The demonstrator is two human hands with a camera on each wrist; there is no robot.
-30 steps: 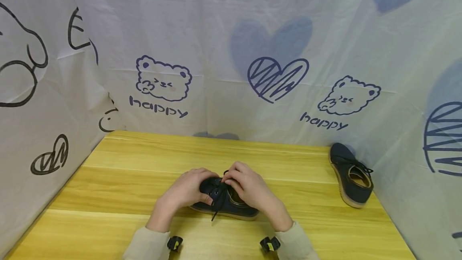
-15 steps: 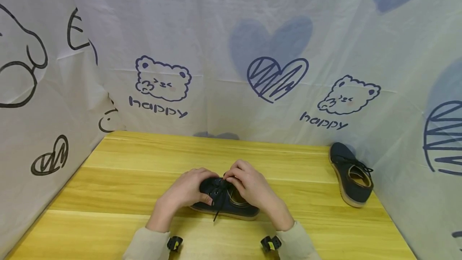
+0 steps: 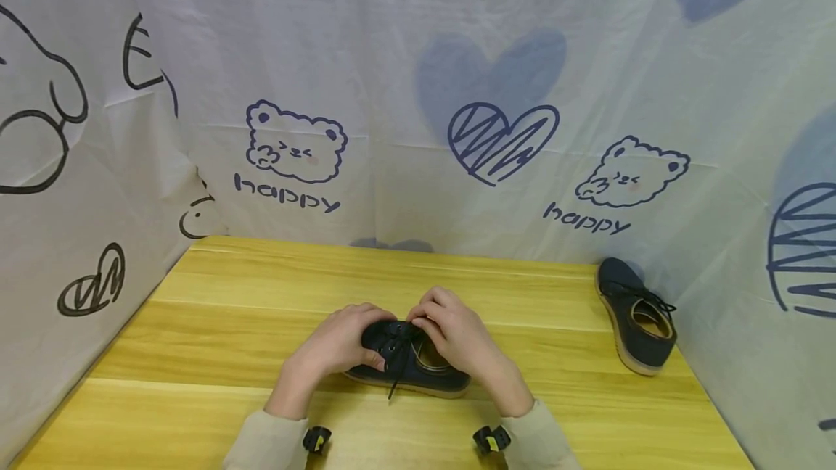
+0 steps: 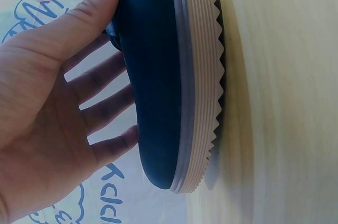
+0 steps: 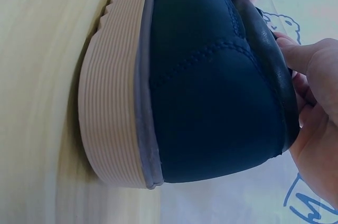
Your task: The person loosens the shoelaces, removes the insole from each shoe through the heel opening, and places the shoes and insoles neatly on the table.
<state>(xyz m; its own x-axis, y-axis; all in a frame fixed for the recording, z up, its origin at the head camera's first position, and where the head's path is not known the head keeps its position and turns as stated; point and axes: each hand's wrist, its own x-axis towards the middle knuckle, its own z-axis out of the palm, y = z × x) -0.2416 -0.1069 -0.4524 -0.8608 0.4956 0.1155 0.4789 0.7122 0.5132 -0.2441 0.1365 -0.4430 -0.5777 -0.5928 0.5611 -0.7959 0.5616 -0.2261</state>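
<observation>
Near shoe [image 3: 408,361] standing sole-down on the yellow wooden table [image 3: 215,325], toe to the person's left, near the front edge and midway across. Left hand [image 3: 336,347] cupped over the toe, thumb on the near side and fingers curved loosely round the far side: a light bracing grip, presumably to keep the shoe from sliding while the lacing is worked. Right hand [image 3: 457,339] above the tongue, fingertips drawn together in a close pinch on the dark lace [image 3: 400,368] at the top eyelets; one lace end dangling down the near side towards the table. Upper dark navy, smooth and matte, stitched in panels at the heel; collar darker with a slight sheen. Sole pale cream, thick, finely ribbed along its side, with a saw-toothed tread. Second shoe [image 3: 635,316] of the same make well to the right of the near shoe, tipped against the printed cloth backdrop [image 3: 418,93], laces loose.
</observation>
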